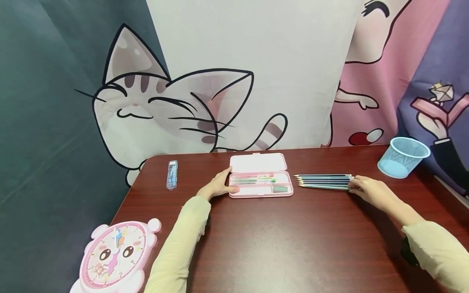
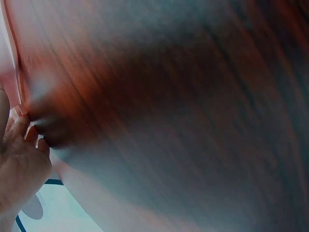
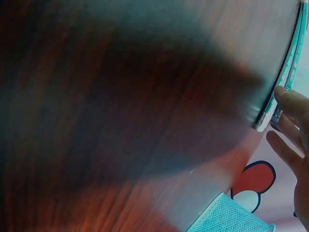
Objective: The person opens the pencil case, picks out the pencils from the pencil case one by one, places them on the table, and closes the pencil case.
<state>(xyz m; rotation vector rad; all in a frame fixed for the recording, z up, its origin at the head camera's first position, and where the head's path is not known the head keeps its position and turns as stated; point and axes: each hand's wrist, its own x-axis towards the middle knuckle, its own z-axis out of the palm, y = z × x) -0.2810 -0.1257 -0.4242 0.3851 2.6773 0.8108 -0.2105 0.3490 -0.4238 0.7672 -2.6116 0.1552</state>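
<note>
A pink pencil case (image 1: 261,196) lies with its lid up in the head view. Inside it are several pens (image 1: 253,180) and a green block (image 1: 280,189) that looks like an eraser. My left hand (image 1: 216,187) holds the case's left end, thumb at the front corner and fingers towards the hinge. To the right of the case several pencils (image 1: 322,182) lie side by side, sharpened tips pointing left. My right hand (image 1: 370,193) pinches at their blunt ends; in the right wrist view its thumb (image 3: 287,99) sits against a pencil. Exactly how many pencils it grips is hidden.
A blue mesh pen holder (image 1: 390,161) stands at the table's back right. Near the back left lies a small clear blue case (image 1: 172,175). At the front left is a pink clock (image 1: 117,256). A printed curtain (image 1: 275,49) hangs behind the brown table (image 1: 286,244).
</note>
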